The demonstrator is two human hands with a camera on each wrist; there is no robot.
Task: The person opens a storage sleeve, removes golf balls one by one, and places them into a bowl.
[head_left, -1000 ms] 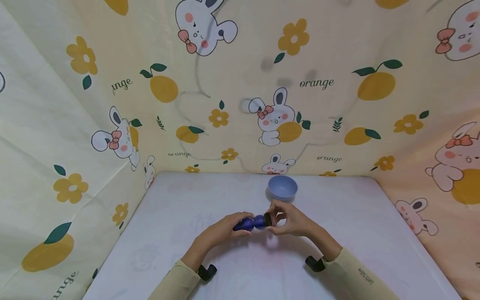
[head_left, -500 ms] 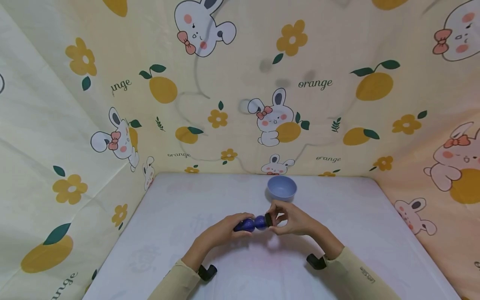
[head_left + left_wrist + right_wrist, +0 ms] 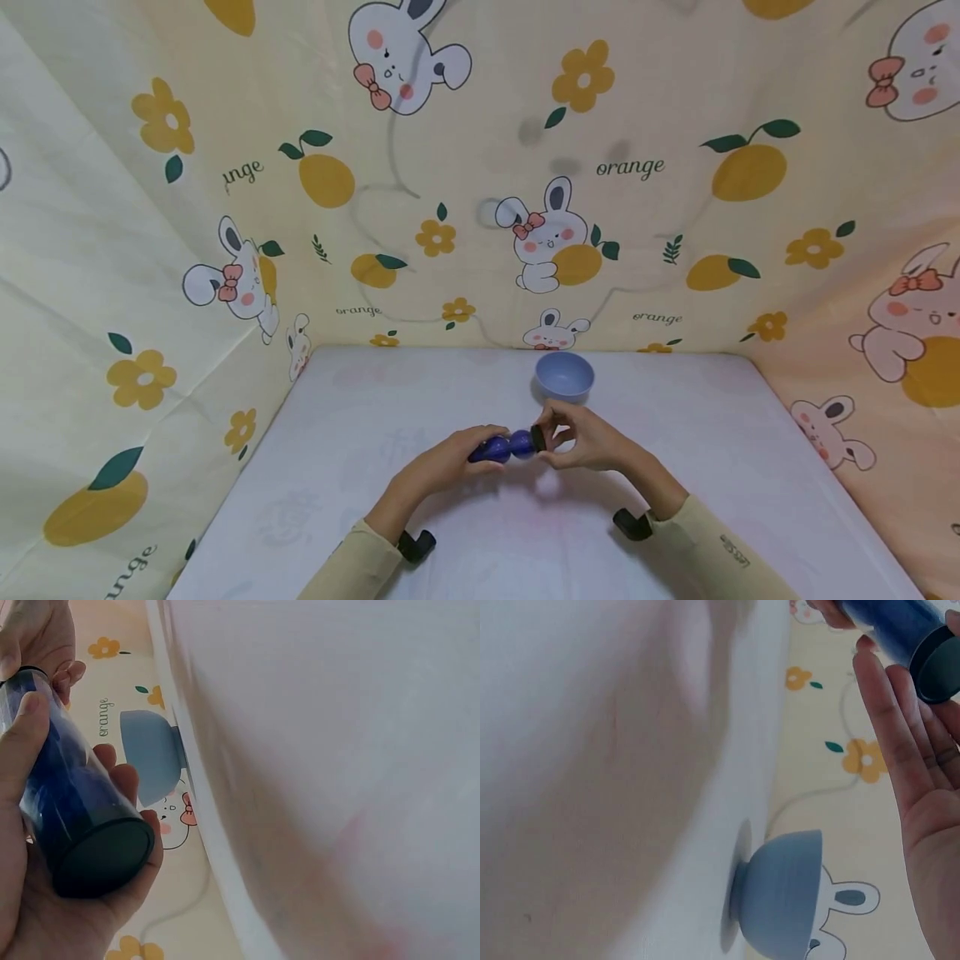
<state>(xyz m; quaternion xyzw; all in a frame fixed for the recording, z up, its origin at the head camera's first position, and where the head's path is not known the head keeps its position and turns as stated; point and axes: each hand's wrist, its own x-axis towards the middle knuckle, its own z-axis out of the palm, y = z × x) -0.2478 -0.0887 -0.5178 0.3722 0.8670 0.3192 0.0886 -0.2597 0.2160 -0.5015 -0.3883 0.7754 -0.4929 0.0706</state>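
Observation:
Above the white table, both hands hold a clear cylindrical canister point(image 3: 522, 444) with blue balls inside and dark caps at its ends. My left hand point(image 3: 450, 458) wraps round the canister's left part, its thumb along the clear wall. In the left wrist view, the near dark end cap point(image 3: 105, 859) shows beyond the palm. The dark lid point(image 3: 537, 438) at the other end is pinched between thumb and fingertips of my right hand point(image 3: 588, 442). Seen from the right wrist, the other fingers extend beneath that end.
A light blue bowl point(image 3: 564, 393) stands upright behind the right hand, towards the back of the white table point(image 3: 360, 392). Patterned cloth point(image 3: 480, 150) with rabbits and oranges rises at the back and both sides.
Almost nothing differs: both hands keep their hold on the canister, which has shifted very slightly to the right in the head view.

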